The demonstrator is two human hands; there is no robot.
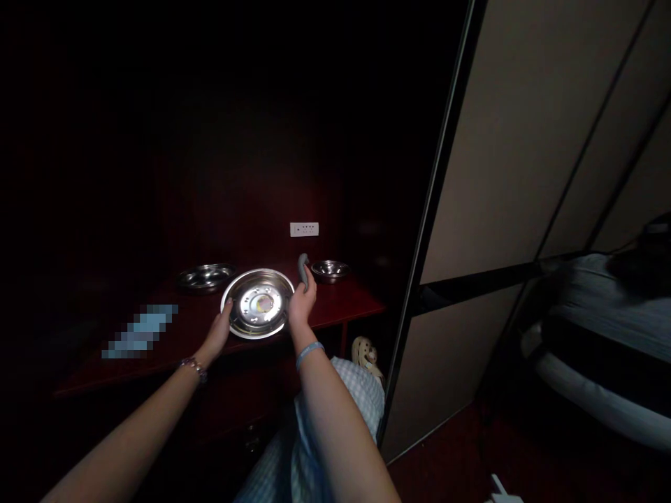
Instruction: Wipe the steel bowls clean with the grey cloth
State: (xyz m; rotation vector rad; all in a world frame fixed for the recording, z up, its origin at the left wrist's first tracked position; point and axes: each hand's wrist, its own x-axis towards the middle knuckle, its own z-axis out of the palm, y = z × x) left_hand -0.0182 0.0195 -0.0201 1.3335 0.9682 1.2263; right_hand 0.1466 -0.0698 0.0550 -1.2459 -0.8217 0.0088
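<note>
A round, shiny metal plate (251,325) with a yellowish mark at its middle is held above the front of a dark red shelf (335,311). My left hand (216,335) grips its left rim, thumb over the edge. At the right rim is my right hand (301,304), which also holds a grey curved object (302,269) upright; its lower part is hidden by the fingers. Behind the plate to the left sits a metal dish (204,278). A smaller metal bowl (330,271) stands just right of my right hand.
A blurred light-blue patch (141,332) lies at the shelf's left. On the back wall is a white socket (304,229). Beige clogs (364,353) are under the shelf's right end. A tall sliding door (472,209) bounds the right side.
</note>
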